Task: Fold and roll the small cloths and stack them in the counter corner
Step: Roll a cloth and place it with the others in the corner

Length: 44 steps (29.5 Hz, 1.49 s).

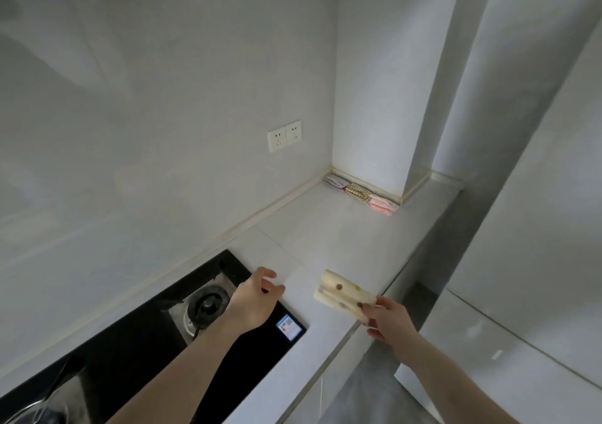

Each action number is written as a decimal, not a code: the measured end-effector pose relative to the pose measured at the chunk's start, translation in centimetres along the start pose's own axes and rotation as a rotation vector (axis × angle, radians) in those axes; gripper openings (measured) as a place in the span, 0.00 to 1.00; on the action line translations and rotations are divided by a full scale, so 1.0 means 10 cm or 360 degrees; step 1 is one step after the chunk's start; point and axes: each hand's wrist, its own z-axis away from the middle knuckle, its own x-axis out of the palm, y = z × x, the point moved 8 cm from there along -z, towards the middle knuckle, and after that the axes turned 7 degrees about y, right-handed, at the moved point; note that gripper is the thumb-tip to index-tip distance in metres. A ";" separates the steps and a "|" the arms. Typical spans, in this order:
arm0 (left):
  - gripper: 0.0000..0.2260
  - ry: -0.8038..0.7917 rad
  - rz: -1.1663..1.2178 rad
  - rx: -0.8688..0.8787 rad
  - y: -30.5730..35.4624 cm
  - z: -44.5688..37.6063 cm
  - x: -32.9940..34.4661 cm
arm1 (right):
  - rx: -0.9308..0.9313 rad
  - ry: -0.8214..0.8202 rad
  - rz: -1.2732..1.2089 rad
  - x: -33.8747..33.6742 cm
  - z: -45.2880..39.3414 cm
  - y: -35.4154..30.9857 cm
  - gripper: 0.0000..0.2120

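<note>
The rolled cloth [343, 294] in the lower middle of the frame looked soft, matt and cream with dots. Three more rolled cloths [361, 195], right of centre, were matt fabric, the middle one checked. The counter [325, 228] was smooth, pale and faintly sheened. At lower left the hob [247, 352] was glossy black glass around a dull metal burner [207, 306]. The sockets [284, 136] above were smooth white plastic.

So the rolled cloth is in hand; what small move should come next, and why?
Probably carry the cream polka-dot rolled cloth, pinched by the right hand, toward the far counter corner, where three rolled cloths already lie along the wall. The left hand holds nothing.
</note>
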 end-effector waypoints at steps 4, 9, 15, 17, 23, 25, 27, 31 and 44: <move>0.12 -0.0108 -0.0051 -0.0032 0.01 -0.53 0.17 | 0.0093 0.0119 -0.0068 -0.04 -0.38 -0.05 0.10; 0.14 -0.0280 -0.0166 0.0048 0.07 -1.09 0.36 | 0.0136 0.0238 -0.0123 -0.15 -0.83 -0.20 0.10; 0.15 -0.0296 -0.0245 0.0106 0.14 -1.48 0.33 | 0.0233 0.0365 -0.0133 -0.19 -1.35 -0.33 0.10; 0.14 -0.0285 -0.0242 0.0098 0.13 -1.60 0.29 | 0.0272 0.0367 -0.0181 -0.14 -1.55 -0.41 0.09; 0.12 -0.0109 -0.0218 -0.0022 0.05 -2.03 0.17 | 0.0332 0.0278 -0.0247 0.16 -2.36 -0.74 0.06; 0.11 -0.0096 -0.0239 -0.0044 0.07 -2.11 0.13 | 0.0336 0.0292 -0.0270 0.22 -2.56 -0.82 0.08; 0.10 -0.0065 -0.0229 -0.0099 0.06 -2.26 0.14 | 0.0343 0.0290 -0.0275 0.32 -2.78 -0.92 0.10; 0.11 0.0022 -0.0242 -0.0204 0.17 -2.56 0.23 | 0.0368 0.0302 -0.0458 0.44 -3.28 -1.14 0.10; 0.12 0.0115 -0.0290 -0.0411 0.57 -3.27 0.48 | 0.0514 0.0254 -0.0035 0.63 -5.01 -1.32 0.08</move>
